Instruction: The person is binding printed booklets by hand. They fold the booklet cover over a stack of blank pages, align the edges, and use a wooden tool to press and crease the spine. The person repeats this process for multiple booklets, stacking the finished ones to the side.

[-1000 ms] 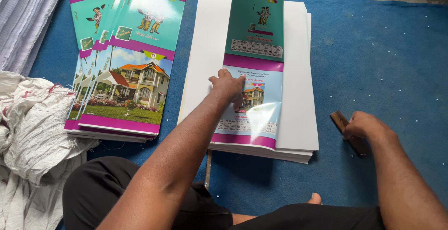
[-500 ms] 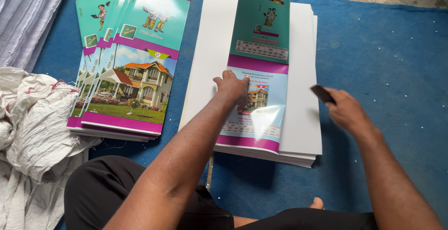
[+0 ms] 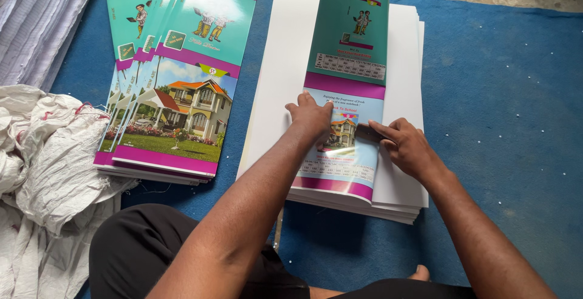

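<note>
From the head view, I saw the cover (image 3: 344,86) lying long-ways on the white stack (image 3: 276,80), its far end curling up toward twelve o'clock and its near end flat at the stack's six o'clock edge. The stack sat on the blue mat (image 3: 504,92).

The left hand (image 3: 311,115) lay flat on the cover near its middle fold, fingers together and pressing down, pinching nothing.

The right hand (image 3: 408,147) came in from three o'clock, fingers closed around a small dark tool (image 3: 367,132) whose tip touched the cover just beside the left hand. I could not tell what kind of tool it was.

At nine o'clock of the stack lay a fanned pile of covers (image 3: 176,92), and at the far eight o'clock a crumpled white sack (image 3: 54,153). A pale striped cloth (image 3: 42,13) showed at ten o'clock. My dark-trousered knee (image 3: 139,250) filled the six o'clock edge.

I judged the cover to be light, thin, glossy card: springy, since the free end lifted on its own, slick under the palm, and easy to crease or scuff. I reckoned it would slide on the smooth sheets beneath unless pinned, so a flat palm near the fold seemed the best hold, with the edges left free.
</note>
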